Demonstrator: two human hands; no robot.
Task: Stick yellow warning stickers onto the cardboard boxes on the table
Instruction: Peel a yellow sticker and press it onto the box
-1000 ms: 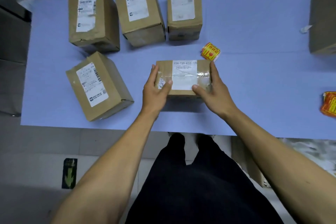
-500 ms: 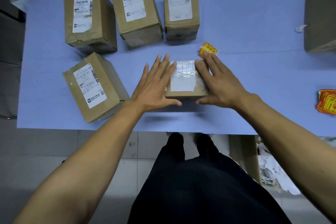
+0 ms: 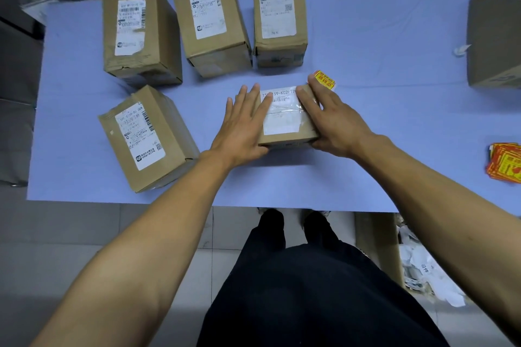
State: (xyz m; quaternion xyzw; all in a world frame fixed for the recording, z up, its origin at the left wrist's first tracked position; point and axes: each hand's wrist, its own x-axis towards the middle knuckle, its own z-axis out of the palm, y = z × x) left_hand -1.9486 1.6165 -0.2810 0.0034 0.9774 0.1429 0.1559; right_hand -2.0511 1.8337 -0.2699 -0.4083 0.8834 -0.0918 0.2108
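Nearest, a small box is pressed flat on the table between both hands: the left hand is spread open across its left side, the right hand laid open over its right edge, neither clamped shut. No yellow sticker is seen on its top. A loose sticker lies just beyond the right fingertips, a stack of stickers at the right edge. Four further boxes are left unlabelled, so the task is judged barely begun.
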